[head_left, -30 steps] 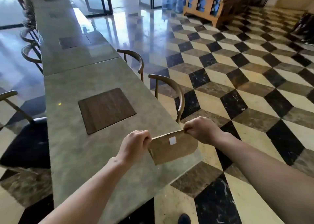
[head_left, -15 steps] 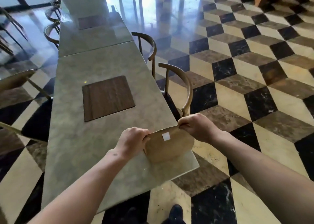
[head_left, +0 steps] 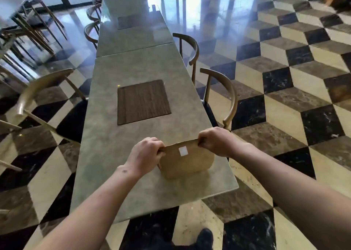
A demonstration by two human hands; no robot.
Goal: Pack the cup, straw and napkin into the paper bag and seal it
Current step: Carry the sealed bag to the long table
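Now the paper bag (head_left: 187,161) is standing on the near right corner of the surface (head_left: 133,154), directly between the hands, with its folded top edge running left to right and tilting slightly up toward the right. The left hand (head_left: 145,152) is pinching the left end of that fold with curled fingers and the right hand (head_left: 216,141) is pinching the right end, so both are equally near and each is gripping paper, neither one loose. A white sticker (head_left: 183,151) is sitting on the flap just below the fold, midway between the hands (the cup, straw and napkin are not showing, presumably inside). Compared with half a second ago, the hands are holding the same ends and the bag is sitting in the same spot, while the view is dipping a little lower.
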